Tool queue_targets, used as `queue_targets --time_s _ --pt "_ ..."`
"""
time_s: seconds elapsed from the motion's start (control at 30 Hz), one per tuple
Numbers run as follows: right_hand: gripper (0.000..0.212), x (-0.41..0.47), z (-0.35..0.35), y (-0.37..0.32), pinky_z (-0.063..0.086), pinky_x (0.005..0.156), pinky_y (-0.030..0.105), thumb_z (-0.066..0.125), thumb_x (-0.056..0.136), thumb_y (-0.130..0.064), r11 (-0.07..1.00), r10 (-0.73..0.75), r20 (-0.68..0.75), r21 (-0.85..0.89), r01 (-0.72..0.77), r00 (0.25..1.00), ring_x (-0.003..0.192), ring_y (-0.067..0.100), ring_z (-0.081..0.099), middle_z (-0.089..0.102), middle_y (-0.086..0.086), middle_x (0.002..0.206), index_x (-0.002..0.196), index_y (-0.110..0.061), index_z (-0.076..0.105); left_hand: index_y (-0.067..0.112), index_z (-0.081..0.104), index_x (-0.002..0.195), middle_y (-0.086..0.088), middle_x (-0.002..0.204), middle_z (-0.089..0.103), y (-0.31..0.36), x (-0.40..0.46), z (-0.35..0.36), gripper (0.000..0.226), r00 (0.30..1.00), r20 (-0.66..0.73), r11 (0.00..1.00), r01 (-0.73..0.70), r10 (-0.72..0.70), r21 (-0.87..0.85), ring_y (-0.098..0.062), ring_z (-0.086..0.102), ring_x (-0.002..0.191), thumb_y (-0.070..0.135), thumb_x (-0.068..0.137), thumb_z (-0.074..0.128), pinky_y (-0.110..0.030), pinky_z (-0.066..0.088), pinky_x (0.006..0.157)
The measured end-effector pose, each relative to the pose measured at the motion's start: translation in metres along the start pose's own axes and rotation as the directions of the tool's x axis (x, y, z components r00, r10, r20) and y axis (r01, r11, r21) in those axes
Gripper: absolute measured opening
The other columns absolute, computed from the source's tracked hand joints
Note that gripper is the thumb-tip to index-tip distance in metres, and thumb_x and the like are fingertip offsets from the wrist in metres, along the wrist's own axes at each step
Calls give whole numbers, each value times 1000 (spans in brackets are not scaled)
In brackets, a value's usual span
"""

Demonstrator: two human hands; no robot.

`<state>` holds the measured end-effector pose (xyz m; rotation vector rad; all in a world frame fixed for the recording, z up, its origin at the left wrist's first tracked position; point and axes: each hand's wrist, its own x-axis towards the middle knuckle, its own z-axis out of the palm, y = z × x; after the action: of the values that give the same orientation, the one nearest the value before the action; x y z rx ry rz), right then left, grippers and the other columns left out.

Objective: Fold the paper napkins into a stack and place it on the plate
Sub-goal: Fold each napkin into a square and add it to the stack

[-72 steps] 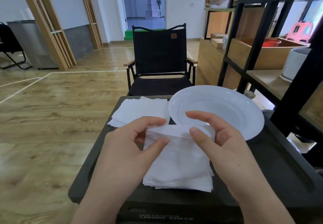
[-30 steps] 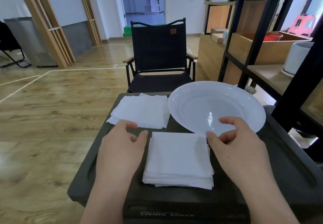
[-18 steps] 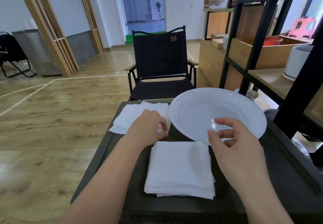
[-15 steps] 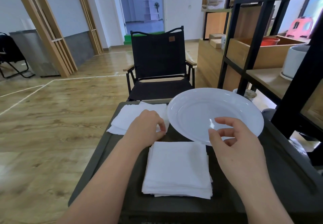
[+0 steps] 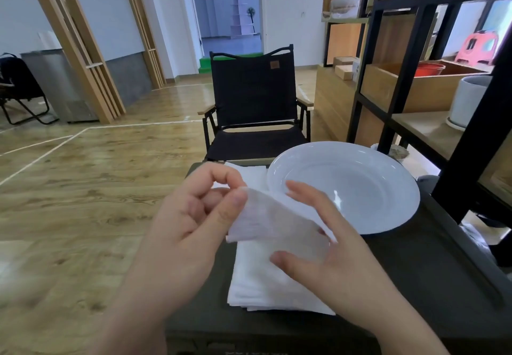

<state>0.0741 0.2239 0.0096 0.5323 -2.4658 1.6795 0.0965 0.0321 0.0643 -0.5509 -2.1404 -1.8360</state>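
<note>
A single white paper napkin (image 5: 273, 220) hangs in the air above the dark table (image 5: 432, 280). My left hand (image 5: 191, 221) pinches its top left corner between thumb and forefinger. My right hand (image 5: 329, 246) has its fingers spread, touching the napkin's right side from behind and below. Under the hands lies the stack of folded napkins (image 5: 260, 285). The pile of unfolded napkins (image 5: 253, 177) shows at the table's far left, mostly hidden by my left hand. The white plate (image 5: 382, 188) sits empty at the far right of the table.
A black folding chair (image 5: 252, 105) stands just beyond the table. A black-framed wooden shelf unit (image 5: 415, 77) with a white pot and a red bowl rises close on the right. Wooden floor lies to the left.
My left hand has lifted one napkin off the far pile and brought it back over the folded stack. My right hand has moved in to meet the napkin.
</note>
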Motion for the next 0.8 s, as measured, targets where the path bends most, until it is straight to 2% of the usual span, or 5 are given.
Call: queue_targets --time_s 0.1,0.23,0.4,0.57,0.8 --pt "37 -1 0 -5 54 89 31 77 74 -32 965 27 57 261 -41 998 102 0 67 71 -21 108 105 -49 66 31 65 77 2 58 66 -8 3 6 14 966 -166 965 164 -199 -205 -8 55 45 34 91 65 -16 44 42" --pt "48 0 -6 -6 60 79 28 84 70 -30 909 60 59 408 -79 996 98 3 70 72 -21 108 104 -56 63 29 69 84 5 61 69 -28 6 10 22 866 -346 931 312 -361 -192 -5 59 46 29 99 54 -16 45 40" --pt "65 5 -3 -1 53 89 35 85 68 -31 925 164 -136 366 -104 977 107 1 59 62 -30 110 116 -58 51 55 54 108 6 76 78 -37 4 12 25 864 -171 879 474 -474 -47 -8 74 65 60 95 34 -18 53 52" --pt "68 2 -5 2 50 91 27 81 75 -27 951 98 -216 309 -27 971 117 -5 52 53 -35 125 118 -68 46 64 51 119 -17 69 60 -47 1 8 49 947 -49 948 317 -316 4 -29 65 71 68 71 60 -47 55 83" --pt "75 -1 -10 -1 56 75 13 77 77 -17 957 -78 -128 270 110 989 107 -7 62 54 -42 120 124 -65 45 46 76 96 20 66 67 -46 1 10 28 978 -32 970 209 -206 121 2 56 59 43 69 81 -13 47 64"
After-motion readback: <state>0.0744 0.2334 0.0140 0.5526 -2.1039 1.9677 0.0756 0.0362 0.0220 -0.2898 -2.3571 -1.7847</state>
